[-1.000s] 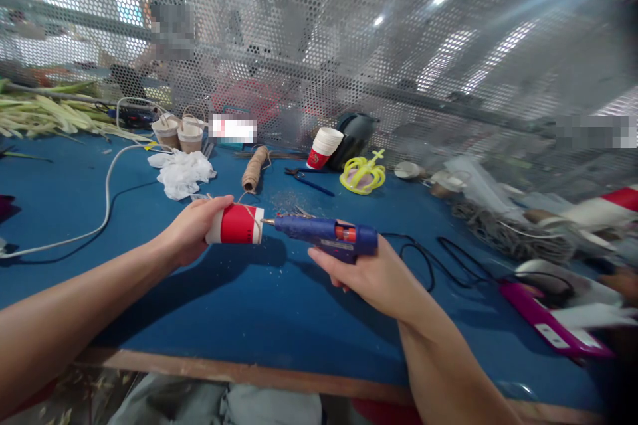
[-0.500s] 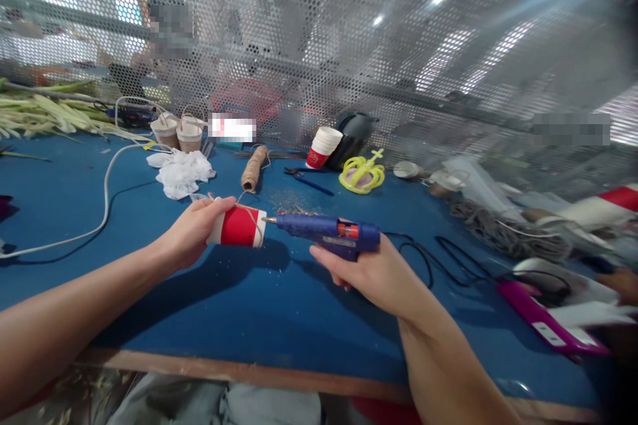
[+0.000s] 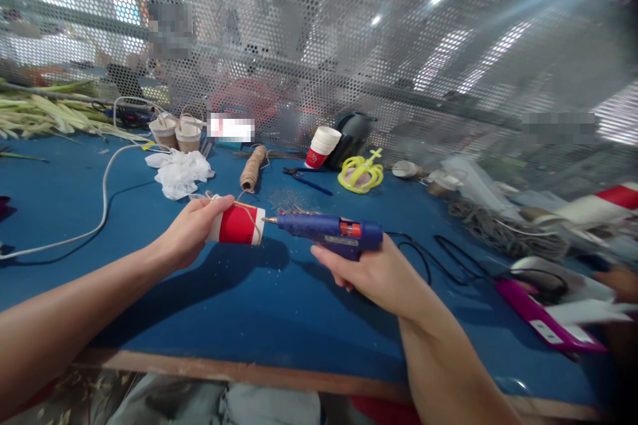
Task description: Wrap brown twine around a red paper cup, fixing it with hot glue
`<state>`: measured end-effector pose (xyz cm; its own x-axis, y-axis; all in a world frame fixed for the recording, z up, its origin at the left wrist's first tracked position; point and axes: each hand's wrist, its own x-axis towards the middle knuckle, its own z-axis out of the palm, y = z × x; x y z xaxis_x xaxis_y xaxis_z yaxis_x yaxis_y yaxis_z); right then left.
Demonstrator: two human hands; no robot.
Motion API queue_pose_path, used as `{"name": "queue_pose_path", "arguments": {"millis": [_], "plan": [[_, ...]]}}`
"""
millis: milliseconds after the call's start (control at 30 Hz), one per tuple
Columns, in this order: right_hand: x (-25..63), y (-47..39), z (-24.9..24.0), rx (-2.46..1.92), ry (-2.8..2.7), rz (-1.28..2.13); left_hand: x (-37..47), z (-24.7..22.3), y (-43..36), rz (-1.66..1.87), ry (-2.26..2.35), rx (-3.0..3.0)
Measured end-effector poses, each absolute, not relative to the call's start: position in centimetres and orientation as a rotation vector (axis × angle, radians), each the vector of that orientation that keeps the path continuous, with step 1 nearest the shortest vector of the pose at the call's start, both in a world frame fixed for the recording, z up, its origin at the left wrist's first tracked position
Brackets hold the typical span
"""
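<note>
Working with both hands: the left hand (image 3: 192, 229) grasps one red and white cup (image 3: 238, 224), and the right hand (image 3: 376, 272) grips one blue glue gun (image 3: 323, 231).
The cup is on its side above the blue counter (image 3: 249, 312), with the metal tip (image 3: 270, 220) right by its rim; I can't tell if they touch. It seems best to hold the cup very still, keep fingers off the tip, which may be hot, and squeeze softly near the string (image 3: 250, 216). Farther out are one string roll (image 3: 254, 168), one pair of pliers (image 3: 314, 184), one crumpled white bag (image 3: 182, 172), one yellow crown (image 3: 359, 174), one cup stack (image 3: 323, 146) and two brown-wrapped cups (image 3: 188, 137).
</note>
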<state>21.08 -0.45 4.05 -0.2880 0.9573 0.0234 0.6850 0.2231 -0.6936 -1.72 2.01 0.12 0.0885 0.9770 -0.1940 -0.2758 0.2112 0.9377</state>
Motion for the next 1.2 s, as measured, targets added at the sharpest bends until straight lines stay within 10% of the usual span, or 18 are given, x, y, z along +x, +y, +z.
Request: {"name": "queue_pose_path", "arguments": {"millis": [1200], "plan": [[21.25, -0.1, 4.34, -1.424, -2.024, 0.934, -1.69, 0.14, 1.78, 1.135, 1.023, 0.923]]}}
